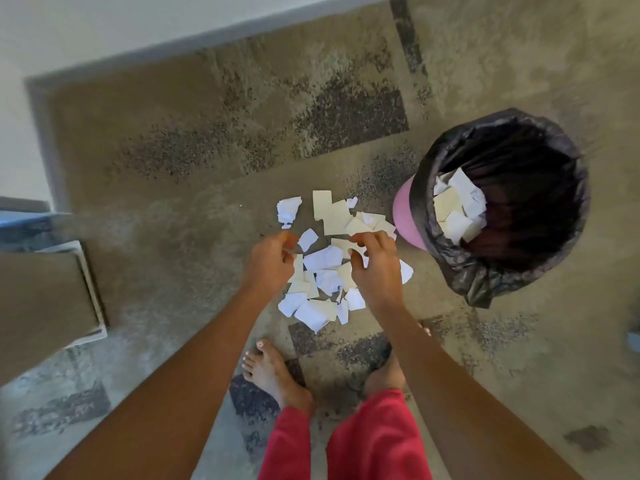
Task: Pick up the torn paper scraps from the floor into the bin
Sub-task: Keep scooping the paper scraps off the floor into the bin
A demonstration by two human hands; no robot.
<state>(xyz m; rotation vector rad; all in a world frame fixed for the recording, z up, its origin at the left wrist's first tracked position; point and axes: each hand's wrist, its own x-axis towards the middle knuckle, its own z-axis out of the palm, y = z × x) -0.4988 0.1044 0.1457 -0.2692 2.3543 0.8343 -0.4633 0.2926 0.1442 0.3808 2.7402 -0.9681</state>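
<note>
Both hands were down in the paper scraps: left hand and right hand each curled on a few; loose pinches could shed pieces short of the bin

Paper scraps: white and pale cream mix. Bin: pink, black liner. Carpet: beige-tan with dark grey speckled blocks and stripes. Trousers red. Wall white, grey skirting.

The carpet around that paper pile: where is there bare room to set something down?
Bare carpet lies left of the scraps, and beyond them toward the wall. It is crowded between both hands and beside the bin.
</note>
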